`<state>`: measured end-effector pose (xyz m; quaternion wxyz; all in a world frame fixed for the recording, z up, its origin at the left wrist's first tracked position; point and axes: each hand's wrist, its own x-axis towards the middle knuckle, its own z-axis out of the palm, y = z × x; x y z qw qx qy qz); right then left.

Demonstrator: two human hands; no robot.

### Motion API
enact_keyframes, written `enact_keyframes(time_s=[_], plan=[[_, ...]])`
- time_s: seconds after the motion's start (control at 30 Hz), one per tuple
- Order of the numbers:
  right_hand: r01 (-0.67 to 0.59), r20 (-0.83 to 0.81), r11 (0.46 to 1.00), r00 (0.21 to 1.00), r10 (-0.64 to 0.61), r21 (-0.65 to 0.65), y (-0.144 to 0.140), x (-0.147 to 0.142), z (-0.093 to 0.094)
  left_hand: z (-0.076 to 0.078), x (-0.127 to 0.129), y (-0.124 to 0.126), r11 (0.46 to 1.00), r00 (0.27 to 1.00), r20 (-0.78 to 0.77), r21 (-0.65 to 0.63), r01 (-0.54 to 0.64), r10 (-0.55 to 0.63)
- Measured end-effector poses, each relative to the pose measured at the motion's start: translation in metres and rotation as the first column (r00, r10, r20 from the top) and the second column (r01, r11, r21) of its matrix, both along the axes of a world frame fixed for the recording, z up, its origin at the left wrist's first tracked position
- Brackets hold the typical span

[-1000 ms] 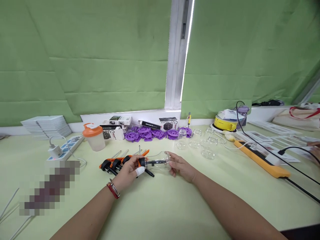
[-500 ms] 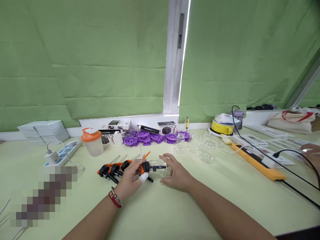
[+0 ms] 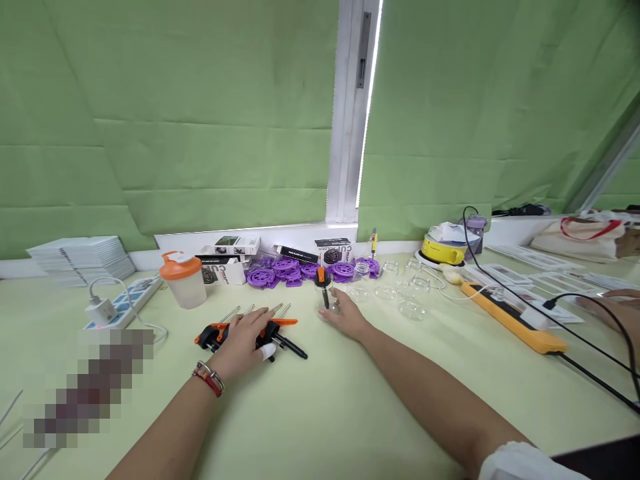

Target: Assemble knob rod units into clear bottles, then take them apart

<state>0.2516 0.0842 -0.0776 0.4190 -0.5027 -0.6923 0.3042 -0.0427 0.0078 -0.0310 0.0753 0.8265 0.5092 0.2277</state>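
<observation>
My right hand (image 3: 346, 313) is closed round a clear glass bottle (image 3: 320, 308) standing upright on the table. The bottle has a black and orange top (image 3: 323, 277), with a black tube running down inside the glass. At the left, my left hand (image 3: 245, 343) reaches over a row of black and orange bottle tops (image 3: 280, 333) with metal and black tubes. Its fingers are stretched out over these tops, and its thumb has a white wrap. Part of the row is hidden under this hand.
Purple wheel-shaped parts (image 3: 285, 268) and small boxes (image 3: 225, 270) line the back. Several clear glass bottles (image 3: 413, 309) stand right of centre. A shaker cup (image 3: 184, 287) and a power strip (image 3: 130, 303) are left; an orange power strip (image 3: 515, 320) and another person's hand (image 3: 613, 308) are right.
The bottle has gone from lying sideways between both hands to standing upright farther back in my right hand. My left hand has let go of it and moved left over the tops.
</observation>
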Motion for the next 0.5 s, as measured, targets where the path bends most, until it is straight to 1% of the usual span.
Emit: enact_keyframes(time_s=[0.1, 0.23, 0.37, 0.5], plan=[[-0.001, 0.036, 1.0, 0.999, 0.001, 0.01, 0.019, -0.007, 0.0, -0.005, 0.001, 0.0, 0.998, 0.996, -0.065, -0.019, 0.062, -0.063], [0.04, 0.175, 0.999, 0.983, -0.046, 0.037, 0.035, -0.014, 0.002, 0.0, 0.006, -0.002, 0.998, 0.99, -0.125, -0.018, 0.058, -0.06], [0.049, 0.228, 0.997, 0.972, -0.063, 0.065, 0.04, -0.016, 0.002, 0.005, 0.008, -0.002, 0.999, 0.987, -0.151, -0.008, 0.046, -0.047], [0.092, 0.238, 0.99, 0.964, -0.116, 0.109, 0.037, -0.015, -0.003, 0.005, 0.007, -0.001, 0.999, 0.988, -0.151, 0.002, 0.034, -0.033]])
